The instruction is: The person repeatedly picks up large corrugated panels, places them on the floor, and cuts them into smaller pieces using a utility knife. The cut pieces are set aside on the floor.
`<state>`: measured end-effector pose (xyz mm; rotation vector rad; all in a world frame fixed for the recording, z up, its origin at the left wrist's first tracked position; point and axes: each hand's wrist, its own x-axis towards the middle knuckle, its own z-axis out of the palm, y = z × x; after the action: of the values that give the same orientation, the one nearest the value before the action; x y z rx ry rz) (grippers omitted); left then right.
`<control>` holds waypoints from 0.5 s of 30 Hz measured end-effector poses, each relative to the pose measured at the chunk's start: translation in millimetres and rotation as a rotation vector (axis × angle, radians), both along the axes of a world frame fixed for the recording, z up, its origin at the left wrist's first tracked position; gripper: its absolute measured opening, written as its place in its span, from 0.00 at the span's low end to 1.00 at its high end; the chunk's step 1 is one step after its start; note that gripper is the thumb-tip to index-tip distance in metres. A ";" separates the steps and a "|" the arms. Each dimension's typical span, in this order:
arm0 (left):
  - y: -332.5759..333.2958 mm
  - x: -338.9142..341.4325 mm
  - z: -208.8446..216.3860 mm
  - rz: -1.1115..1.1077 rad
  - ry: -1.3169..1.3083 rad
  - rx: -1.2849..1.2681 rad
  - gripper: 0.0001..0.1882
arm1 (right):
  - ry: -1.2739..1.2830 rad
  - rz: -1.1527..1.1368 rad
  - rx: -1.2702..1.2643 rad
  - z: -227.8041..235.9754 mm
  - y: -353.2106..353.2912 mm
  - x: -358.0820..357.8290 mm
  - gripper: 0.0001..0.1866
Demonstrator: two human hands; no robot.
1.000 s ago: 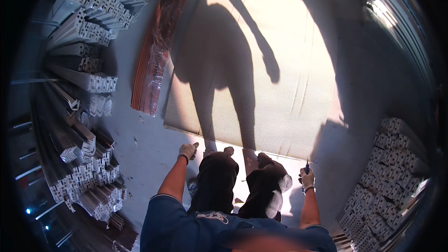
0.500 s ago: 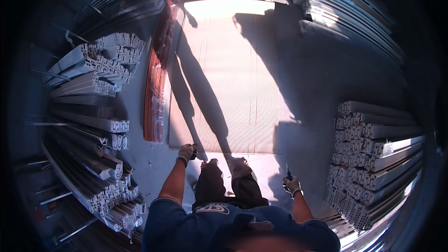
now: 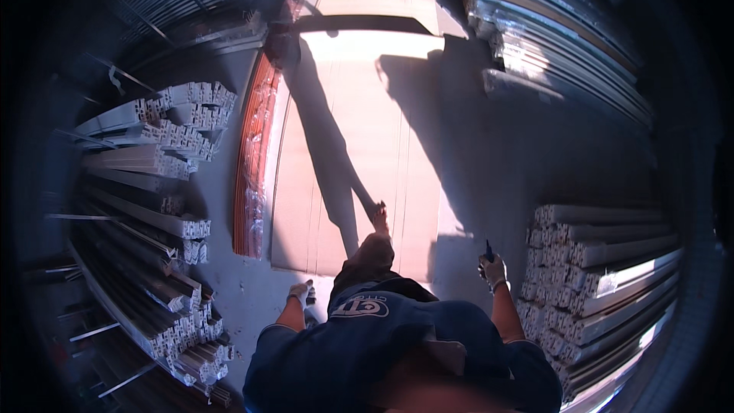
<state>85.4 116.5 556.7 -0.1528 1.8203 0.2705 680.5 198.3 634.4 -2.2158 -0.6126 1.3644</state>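
My right hand (image 3: 492, 269), in a pale glove, grips a slim blue-handled tool (image 3: 489, 249) with its thin tip pointing ahead; its exact kind is too small to tell. On the other side, my gloved left hand (image 3: 300, 291) hangs beside my thigh, near the close left corner of a large flat sheet of cardboard (image 3: 359, 122). Its fingers look curled, and a small dark patch by them cannot be made out. One of my feet (image 3: 381, 218) is set forward on the sheet.
Red-brown strips in clear film (image 3: 252, 176) lie along the sheet's left edge. Stacks of pale long profiles (image 3: 183, 138) fill racks on the left. More profiles (image 3: 581, 275) are piled at right, with wrapped lengths (image 3: 535, 46) far right. Shadows cross the grey floor (image 3: 489, 183).
I have stepped forward, one foot now on the cardboard. My left hand has moved back beside my body. My right hand, still holding the blue-handled tool, has come slightly forward and right.
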 end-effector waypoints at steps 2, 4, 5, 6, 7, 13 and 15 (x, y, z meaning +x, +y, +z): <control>26.5 -2.0 5.9 -0.035 -0.053 -0.011 0.16 | -0.013 -0.051 -0.047 15.0 26.3 5.1 0.10; 94.0 0.2 11.0 -0.024 -0.111 0.059 0.15 | 0.009 0.000 -0.019 24.7 59.8 16.2 0.10; 130.0 4.4 17.5 -0.040 -0.081 0.141 0.15 | -0.027 0.004 -0.008 28.8 70.1 21.2 0.10; 174.7 12.7 22.2 -0.043 -0.067 0.229 0.14 | -0.064 0.008 0.004 31.4 80.5 27.4 0.10; 222.3 21.7 29.3 -0.101 -0.009 0.318 0.13 | -0.090 -0.039 -0.006 33.4 90.4 35.8 0.09; 475.3 102.8 82.5 -0.208 0.002 0.766 0.14 | 0.050 -0.166 -0.081 17.1 148.5 100.4 0.10; 528.0 140.5 84.1 -0.215 0.007 0.832 0.13 | 0.067 -0.133 -0.073 4.4 175.4 131.0 0.09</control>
<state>225.9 644.5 640.8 0.6192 1.5788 0.8413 811.5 373.7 638.9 -2.2141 -0.3907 1.4069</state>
